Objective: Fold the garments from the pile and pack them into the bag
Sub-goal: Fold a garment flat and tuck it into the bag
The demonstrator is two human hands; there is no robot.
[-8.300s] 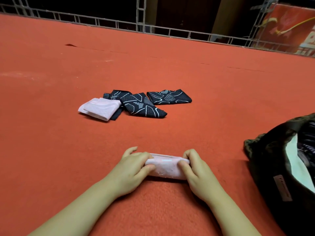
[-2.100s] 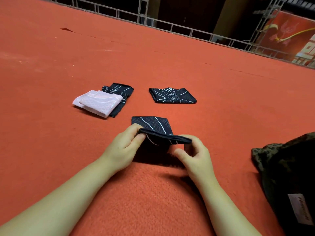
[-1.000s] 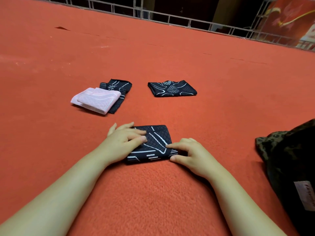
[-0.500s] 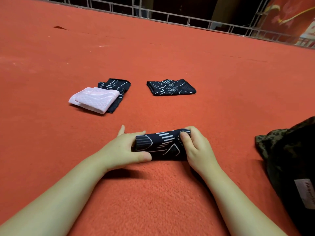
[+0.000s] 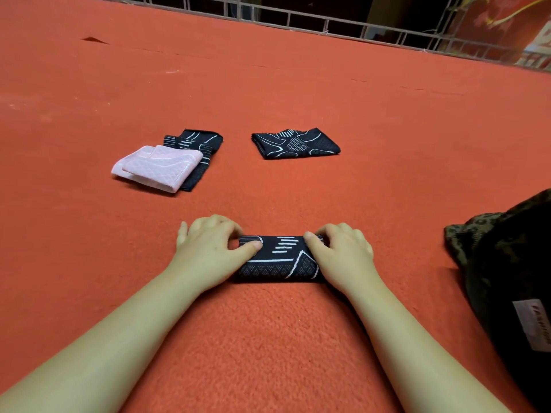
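Far left of centre on the red felt surface, a folded pink garment, lying partly over a folded black garment with white lines and touching it; to the right and well apart, a second folded black patterned garment, flat on the felt; nearer the camera, between both forearms, a black garment rolled into a tight bundle, resting on the felt; left hand gripping the bundle's left end, thumb curled onto the top face and fingers bent over the far edge; right hand gripping the right end, thumb pressed onto the top and fingers curled round the far side; white stripes and a diamond weave showing on the exposed middle of the bundle; at the right edge, near the right forearm but apart from it, a dark camouflage-patterned bag with a pale sewn label, print too blurred to read; along the far edge of the felt, a metal railing; beyond it, top right, a red banner, only partly in view.
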